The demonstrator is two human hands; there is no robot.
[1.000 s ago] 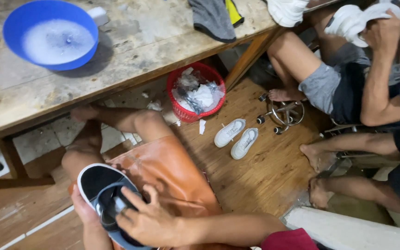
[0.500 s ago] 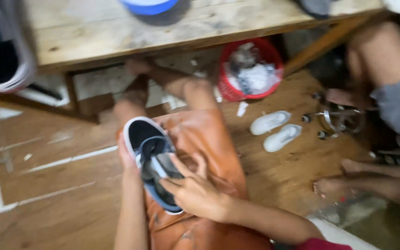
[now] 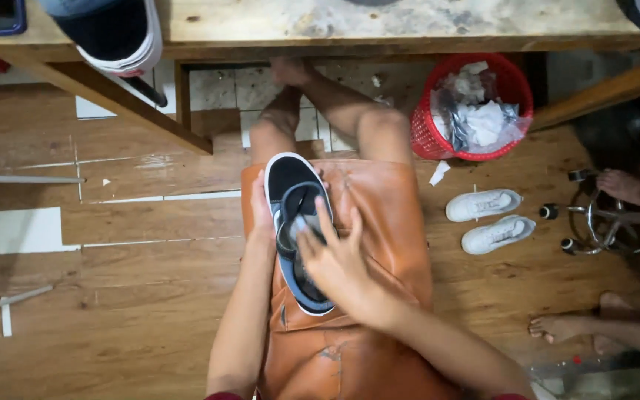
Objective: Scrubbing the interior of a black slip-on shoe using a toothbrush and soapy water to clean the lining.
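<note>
Gripping the side of a black sneaker (image 3: 295, 222) lying on the orange apron (image 3: 379, 296), the left hand (image 3: 262, 211) is steadying it while the right hand (image 3: 338, 259) is pressing fingers into its opening. Wooden flooring (image 3: 112, 296) is spreading below the workbench (image 3: 409, 26); a red basket (image 3: 425, 133) is holding crumpled white scraps.

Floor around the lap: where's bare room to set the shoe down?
Widest bare patch: wood floor off the left hand, between the bench leg and the lower edge. A narrower strip lies between the apron and the white sneakers. Crowded right: red basket, stool base, another person's feet.
</note>
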